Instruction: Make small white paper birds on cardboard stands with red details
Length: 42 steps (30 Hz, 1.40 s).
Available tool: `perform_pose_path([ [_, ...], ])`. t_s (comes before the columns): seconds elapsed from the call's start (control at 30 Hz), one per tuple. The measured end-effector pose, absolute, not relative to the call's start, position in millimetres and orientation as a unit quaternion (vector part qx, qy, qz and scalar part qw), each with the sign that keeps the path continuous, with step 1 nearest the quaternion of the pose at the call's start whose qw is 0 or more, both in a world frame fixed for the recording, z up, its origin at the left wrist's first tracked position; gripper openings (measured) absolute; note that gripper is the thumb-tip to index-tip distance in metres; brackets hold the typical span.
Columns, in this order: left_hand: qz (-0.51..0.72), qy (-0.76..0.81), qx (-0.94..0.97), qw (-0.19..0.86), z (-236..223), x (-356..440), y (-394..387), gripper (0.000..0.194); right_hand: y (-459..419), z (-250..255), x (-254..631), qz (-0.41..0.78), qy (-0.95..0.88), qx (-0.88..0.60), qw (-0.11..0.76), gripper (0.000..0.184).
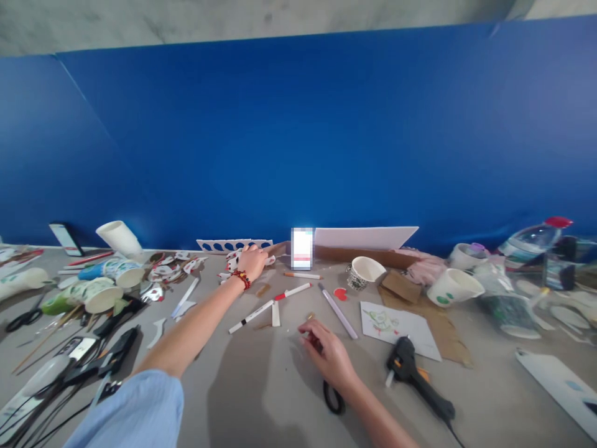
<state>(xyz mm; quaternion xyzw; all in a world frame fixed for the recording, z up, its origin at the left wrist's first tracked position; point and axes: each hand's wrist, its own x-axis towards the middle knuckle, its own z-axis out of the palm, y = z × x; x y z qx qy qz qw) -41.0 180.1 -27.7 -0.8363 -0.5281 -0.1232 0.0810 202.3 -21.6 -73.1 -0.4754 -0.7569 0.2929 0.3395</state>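
Note:
My left hand (252,261) is stretched far across the grey table (261,386), with a red bead bracelet on the wrist. Its fingers curl down onto a heap of white and red paper cut-outs (173,269), beside a white strip with punched holes (233,245). What they pinch is hidden. Nearer to me, my right hand (329,356) is closed on black-handled scissors (333,398), whose loop shows under the wrist. A small red bit sits at its fingertips. White markers (268,304) and a lilac pen (338,311) lie between the hands.
Decorated paper cups (105,286) and cables lie at the left. A black glue gun (413,373) rests beside a drawing sheet (398,323). White cups (366,270), a water bottle (532,239) and a propped phone (301,247) stand before the blue wall.

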Motion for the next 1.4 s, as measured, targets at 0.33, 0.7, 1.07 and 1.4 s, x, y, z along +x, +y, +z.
perform_pose_path([
  [0.33,-0.136,-0.531,-0.832,0.083,-33.0,-50.9,182.8,0.022,-21.3,-73.8,202.3,0.298,-0.754,-0.481,0.332,0.015],
  [0.7,-0.149,-0.527,-0.833,0.073,-38.6,-55.8,185.6,0.027,-22.0,-74.0,201.8,0.302,-0.752,-0.483,0.333,0.015],
  [1.07,-0.223,-0.523,-0.820,0.066,-23.3,-74.0,186.7,0.028,-21.7,-73.1,201.4,0.303,-0.751,-0.491,0.320,0.015],
  [1.4,-0.267,-0.544,-0.791,0.085,-27.5,-143.1,125.8,0.043,-20.7,-78.3,200.4,0.298,-0.749,-0.492,0.327,0.015],
])
